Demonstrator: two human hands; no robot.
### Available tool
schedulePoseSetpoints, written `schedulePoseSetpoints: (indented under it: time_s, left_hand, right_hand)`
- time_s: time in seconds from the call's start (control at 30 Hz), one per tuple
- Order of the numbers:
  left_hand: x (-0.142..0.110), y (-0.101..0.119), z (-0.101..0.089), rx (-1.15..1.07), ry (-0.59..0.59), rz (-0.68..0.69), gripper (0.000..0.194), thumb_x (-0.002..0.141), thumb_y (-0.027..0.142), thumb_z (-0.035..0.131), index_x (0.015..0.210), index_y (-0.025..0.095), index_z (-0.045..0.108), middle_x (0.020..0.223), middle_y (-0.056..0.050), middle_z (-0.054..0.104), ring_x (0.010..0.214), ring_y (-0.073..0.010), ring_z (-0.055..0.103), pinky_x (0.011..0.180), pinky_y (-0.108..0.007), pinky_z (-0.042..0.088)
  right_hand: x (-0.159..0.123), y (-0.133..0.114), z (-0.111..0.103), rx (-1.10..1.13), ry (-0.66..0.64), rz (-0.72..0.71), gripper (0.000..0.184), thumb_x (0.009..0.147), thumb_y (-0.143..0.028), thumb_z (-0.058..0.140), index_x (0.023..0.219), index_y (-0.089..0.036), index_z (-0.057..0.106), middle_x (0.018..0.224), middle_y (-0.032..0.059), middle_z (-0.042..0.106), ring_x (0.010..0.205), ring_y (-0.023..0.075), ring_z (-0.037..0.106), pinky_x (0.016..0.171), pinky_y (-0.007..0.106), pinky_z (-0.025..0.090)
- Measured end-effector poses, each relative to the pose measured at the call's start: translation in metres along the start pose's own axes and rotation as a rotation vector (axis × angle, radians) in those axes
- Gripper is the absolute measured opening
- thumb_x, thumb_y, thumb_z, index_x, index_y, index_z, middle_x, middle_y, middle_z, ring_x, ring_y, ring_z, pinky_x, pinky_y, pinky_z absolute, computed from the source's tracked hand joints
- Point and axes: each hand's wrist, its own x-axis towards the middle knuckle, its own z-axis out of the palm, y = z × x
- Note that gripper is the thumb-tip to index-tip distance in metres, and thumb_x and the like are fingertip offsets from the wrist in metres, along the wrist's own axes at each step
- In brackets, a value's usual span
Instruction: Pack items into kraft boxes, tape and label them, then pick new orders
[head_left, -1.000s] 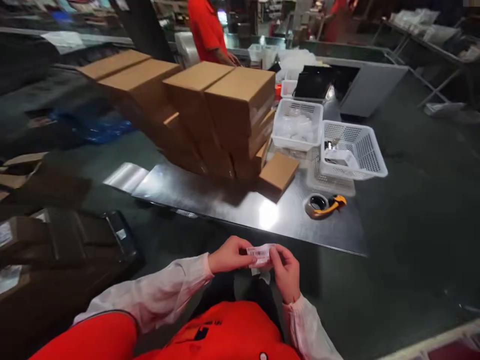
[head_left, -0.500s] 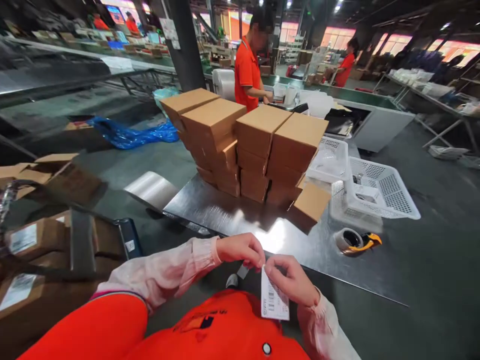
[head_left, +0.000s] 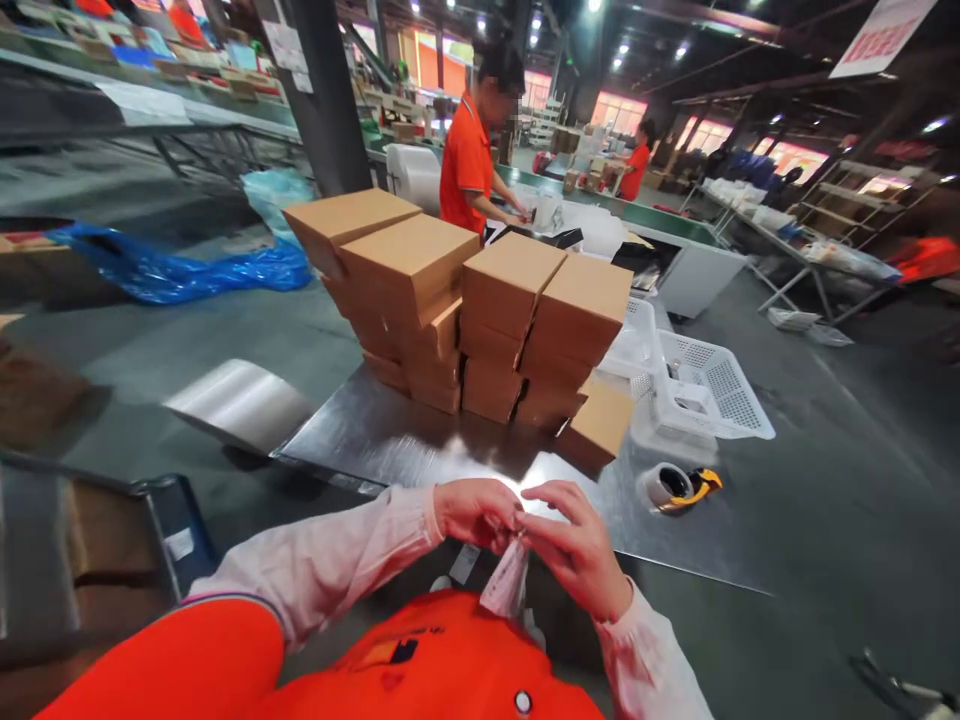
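Note:
A white printed paper label (head_left: 507, 580) hangs tilted and creased below my fingertips, its print too blurred to read. My left hand (head_left: 474, 512) is closed, fingers curled in a pinch at the label's upper end. From the other side my right hand (head_left: 579, 548) meets it; its lower fingers grip by the label's top while an upper finger stretches out apart. Both hands are in front of the metal table's (head_left: 337, 430) near edge. Stacked brown cardboard boxes (head_left: 409, 260) stand beyond them, with a single lower box (head_left: 604, 420) at the right.
A tape dispenser (head_left: 679, 487) lies on the table's right side. White perforated baskets (head_left: 712, 385) are behind it. A wide silvery roll (head_left: 236, 400) sits at the left, and blue plastic sheeting (head_left: 187, 265) lies on the floor. A co-worker in orange (head_left: 466, 165) stands behind the boxes.
The label has turned from facing me flat to a tilted, folded shape. My right hand has moved up against my left, its fingers stretching out. The view has swung to the right.

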Motion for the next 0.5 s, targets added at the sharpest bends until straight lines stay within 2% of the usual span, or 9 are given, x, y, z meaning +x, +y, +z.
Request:
schedulePoseSetpoints:
  time_s: [0.07,0.13,0.27,0.33,0.4,0.5]
  left_hand:
    - [0.005,0.001,-0.003,0.025,0.028,0.013,0.008,0.046,0.022,0.058,0.048,0.016,0.052,0.041,0.002,0.045,0.045,-0.0103,0.041,0.049,-0.025,0.032]
    - [0.012,0.001,-0.011,0.079,0.099,0.056,0.008,0.048,0.025,0.055,0.049,0.017,0.052,0.040,0.003,0.042,0.044,-0.0106,0.039,0.049,-0.025,0.030]
    - [0.025,-0.007,-0.052,0.261,0.360,0.186,0.006,0.050,0.022,0.052,0.047,0.017,0.053,0.041,0.003,0.042,0.046,-0.0097,0.034,0.049,-0.025,0.025]
    - [0.027,-0.016,-0.078,0.345,0.506,0.211,0.007,0.050,0.021,0.052,0.044,0.017,0.051,0.042,0.003,0.043,0.048,-0.0105,0.036,0.050,-0.026,0.024]
    - [0.025,-0.026,-0.102,0.398,0.627,0.206,0.008,0.050,0.022,0.052,0.044,0.018,0.050,0.044,0.003,0.043,0.050,-0.0116,0.038,0.051,-0.026,0.025]
    - [0.021,-0.041,-0.121,0.444,0.722,0.212,0.008,0.051,0.026,0.050,0.048,0.018,0.049,0.048,0.003,0.044,0.053,-0.0123,0.038,0.054,-0.026,0.028]
  right_hand:
    - [0.005,-0.002,-0.006,-0.080,0.009,-0.100,0.021,0.084,-0.015,0.061,0.101,-0.028,0.068,0.104,0.0059,0.067,0.098,0.0185,0.059,0.080,0.035,0.052]
    - [0.008,-0.004,-0.013,-0.184,0.029,-0.109,0.014,0.084,-0.014,0.062,0.090,-0.025,0.067,0.097,0.0055,0.069,0.095,0.0185,0.061,0.077,0.033,0.054]
    - [0.007,-0.006,-0.032,-0.426,0.012,-0.030,0.010,0.085,-0.018,0.060,0.081,-0.023,0.067,0.099,0.0073,0.070,0.099,0.0211,0.064,0.080,0.034,0.055]
    - [0.004,-0.003,-0.044,-0.422,-0.007,0.068,0.010,0.086,-0.022,0.059,0.079,-0.023,0.066,0.104,0.0084,0.069,0.097,0.0213,0.066,0.079,0.032,0.056]
    - [-0.002,0.007,-0.057,-0.298,0.043,0.249,0.013,0.087,-0.027,0.058,0.078,-0.021,0.064,0.103,0.0090,0.070,0.092,0.0202,0.068,0.076,0.031,0.056]
    - [-0.008,0.045,-0.079,-0.044,0.302,0.584,0.020,0.085,-0.039,0.059,0.079,-0.020,0.058,0.084,0.0072,0.070,0.074,0.0184,0.067,0.067,0.031,0.056]
